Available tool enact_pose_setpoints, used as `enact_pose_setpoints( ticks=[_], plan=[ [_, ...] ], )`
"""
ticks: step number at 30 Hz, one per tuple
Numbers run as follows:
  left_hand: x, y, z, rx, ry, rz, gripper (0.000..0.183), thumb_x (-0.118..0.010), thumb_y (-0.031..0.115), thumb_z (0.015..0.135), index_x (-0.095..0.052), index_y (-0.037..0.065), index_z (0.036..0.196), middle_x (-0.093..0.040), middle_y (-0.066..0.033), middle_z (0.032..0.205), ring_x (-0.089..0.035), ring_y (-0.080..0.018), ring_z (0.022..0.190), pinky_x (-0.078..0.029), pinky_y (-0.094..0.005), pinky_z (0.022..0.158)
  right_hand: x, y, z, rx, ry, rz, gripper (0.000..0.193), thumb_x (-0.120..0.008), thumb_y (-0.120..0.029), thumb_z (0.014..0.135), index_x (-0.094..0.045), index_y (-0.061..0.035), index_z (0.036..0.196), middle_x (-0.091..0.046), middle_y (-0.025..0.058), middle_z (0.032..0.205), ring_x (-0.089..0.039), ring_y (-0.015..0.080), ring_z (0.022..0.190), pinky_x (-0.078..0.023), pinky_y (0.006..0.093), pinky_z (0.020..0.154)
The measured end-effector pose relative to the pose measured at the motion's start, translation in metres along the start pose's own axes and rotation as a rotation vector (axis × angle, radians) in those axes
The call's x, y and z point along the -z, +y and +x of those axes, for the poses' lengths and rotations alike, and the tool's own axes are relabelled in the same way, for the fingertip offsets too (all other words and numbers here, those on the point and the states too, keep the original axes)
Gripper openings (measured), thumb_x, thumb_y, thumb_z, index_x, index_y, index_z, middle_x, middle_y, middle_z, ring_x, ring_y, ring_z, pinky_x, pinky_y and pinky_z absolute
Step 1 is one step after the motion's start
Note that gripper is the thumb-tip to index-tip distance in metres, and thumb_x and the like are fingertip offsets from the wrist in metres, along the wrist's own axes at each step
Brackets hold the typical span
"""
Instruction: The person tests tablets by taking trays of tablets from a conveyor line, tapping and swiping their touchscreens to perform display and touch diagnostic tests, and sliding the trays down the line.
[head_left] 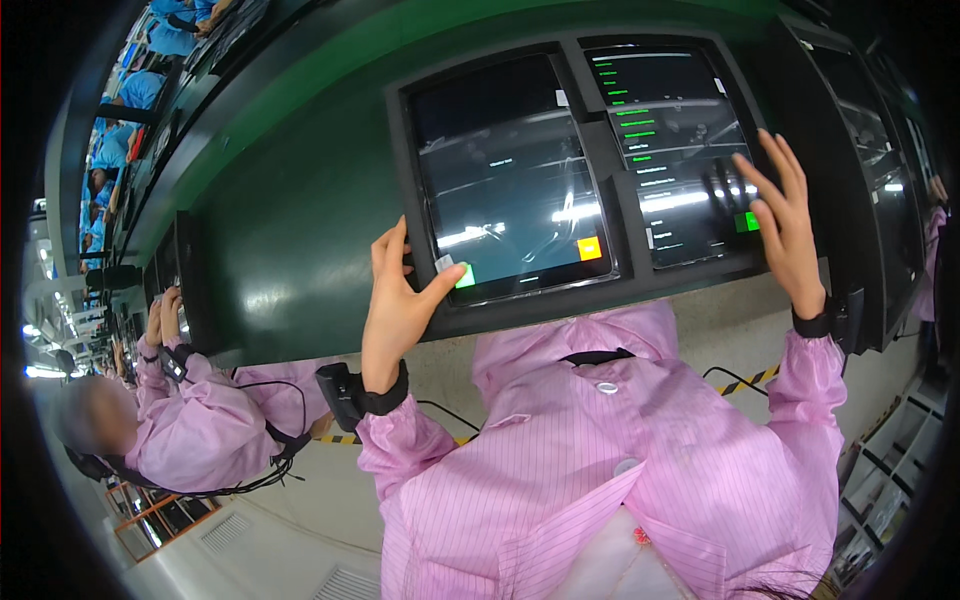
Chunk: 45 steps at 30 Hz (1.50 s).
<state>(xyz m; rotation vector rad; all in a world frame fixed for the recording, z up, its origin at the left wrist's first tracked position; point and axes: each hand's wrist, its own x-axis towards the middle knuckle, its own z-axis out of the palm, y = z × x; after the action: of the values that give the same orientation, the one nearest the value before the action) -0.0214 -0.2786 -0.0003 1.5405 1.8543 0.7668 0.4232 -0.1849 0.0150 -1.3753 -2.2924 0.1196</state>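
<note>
Two tablets lie side by side in a black foam tray. The left tablet [505, 170] has a dark screen with a green square at its lower left and an orange square at its lower right. My left hand [400, 295] is at that tablet's lower left corner, thumb stretched onto the screen by the green square, fingers apart along the tray's left side. On the right tablet [690, 170] a list of green and white lines shows, with a green square at the lower right. My right hand [785, 225] is open with spread fingers over its right edge, holding nothing.
The tray rests on a dark green bench [290, 240]. Another black tray with a device [875, 150] stands at the right. To the left a co-worker in a pink coat [220, 415] sits at the same bench. More people in blue work beyond. Shelves [890, 470] stand at the lower right.
</note>
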Motion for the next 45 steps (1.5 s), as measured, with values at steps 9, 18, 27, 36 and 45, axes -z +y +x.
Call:
enact_pose_setpoints(
  ticks=[9, 18, 27, 36, 45],
  plan=[
    [0.033, 0.053, 0.015, -0.085, 0.186, -0.06, 0.08, -0.081, 0.023, 0.084, -0.041, 0.004, 0.151, -0.05, -0.0147, 0.14, -0.052, -0.0235, 0.12, -0.045, -0.0339, 0.092, -0.02, 0.043, -0.002, -0.364, 0.087, 0.517, 0.052, -0.047, -0.026, 0.107, -0.037, -0.006, 0.155, -0.034, 0.0138, 0.161, -0.029, 0.0238, 0.15, -0.022, 0.0348, 0.121],
    [0.104, 0.176, 0.003, -1.144, 0.036, -0.303, 0.081, -0.074, 0.039, 0.085, -0.041, 0.0, 0.148, -0.047, -0.0157, 0.148, -0.055, -0.0231, 0.121, -0.046, -0.0291, 0.09, -0.022, 0.035, -0.001, -0.374, 0.115, 0.543, 0.062, -0.055, -0.021, 0.103, -0.029, -0.0149, 0.159, -0.033, 0.0148, 0.162, -0.032, 0.0348, 0.148, -0.027, 0.0402, 0.119],
    [0.105, 0.189, -0.006, -1.268, -0.015, -0.264, 0.07, -0.068, 0.032, 0.089, -0.043, -0.002, 0.145, -0.05, -0.0161, 0.141, -0.057, -0.0218, 0.119, -0.047, -0.0286, 0.093, -0.025, 0.039, -0.002, -0.256, 0.132, 0.48, 0.067, -0.057, -0.004, 0.098, -0.03, -0.0143, 0.158, -0.038, 0.016, 0.159, -0.035, 0.0307, 0.148, -0.027, 0.0378, 0.119],
    [0.065, 0.231, -0.01, -1.276, 0.183, -0.189, 0.059, -0.063, 0.025, 0.094, -0.045, -0.004, 0.142, -0.053, -0.0164, 0.134, -0.058, -0.0206, 0.117, -0.048, -0.0282, 0.096, -0.036, 0.041, 0.012, -0.119, 0.116, 0.488, 0.07, -0.053, 0.007, 0.09, -0.029, -0.0022, 0.156, -0.039, 0.024, 0.156, -0.037, 0.0345, 0.146, -0.03, 0.0377, 0.118],
    [0.02, 0.3, -0.039, -1.256, 0.491, -0.034, 0.049, -0.058, 0.018, 0.098, -0.046, -0.005, 0.138, -0.056, -0.0167, 0.127, -0.06, -0.0194, 0.114, -0.049, -0.0278, 0.099, -0.045, 0.061, 0.013, -0.022, 0.129, 0.599, 0.072, -0.05, 0.009, 0.09, -0.027, -0.0042, 0.156, -0.046, 0.0313, 0.147, -0.043, 0.0433, 0.139, -0.034, 0.0421, 0.115]
  ],
)
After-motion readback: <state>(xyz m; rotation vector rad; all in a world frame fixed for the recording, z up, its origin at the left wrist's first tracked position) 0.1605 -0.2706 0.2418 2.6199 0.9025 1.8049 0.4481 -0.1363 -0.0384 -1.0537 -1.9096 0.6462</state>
